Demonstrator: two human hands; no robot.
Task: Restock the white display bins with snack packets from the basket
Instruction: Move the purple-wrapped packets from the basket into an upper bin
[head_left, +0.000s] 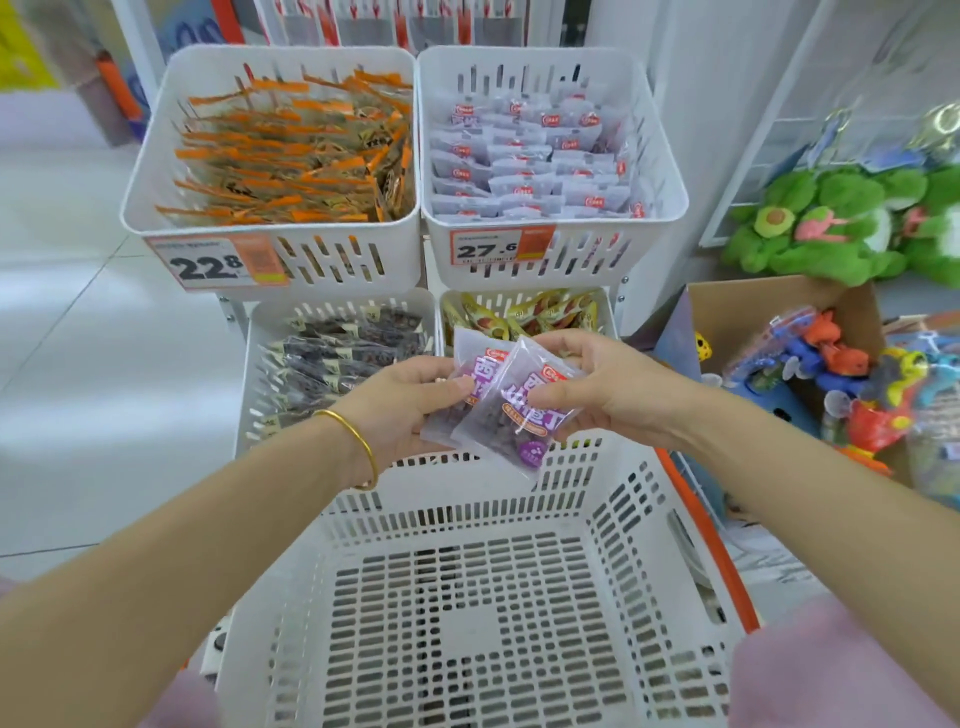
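Both hands hold translucent purple snack packets (511, 402) above the far rim of the white slotted basket (467, 597), whose bottom shows no packets. My left hand (410, 402), with a gold bangle on the wrist, grips the packets from the left. My right hand (608, 387) pinches the front packet from the right. The upper right white bin (550, 249), tagged 27.6, is filled with the same purple packets. The upper left bin (270, 244), tagged 22.8, holds orange packets.
Below are a bin of dark packets (332, 353) and a bin of yellow packets (524, 312). A cardboard box of colourful toys (810, 364) sits at the right, green plush toys (841, 223) behind it. White tiled floor lies to the left.
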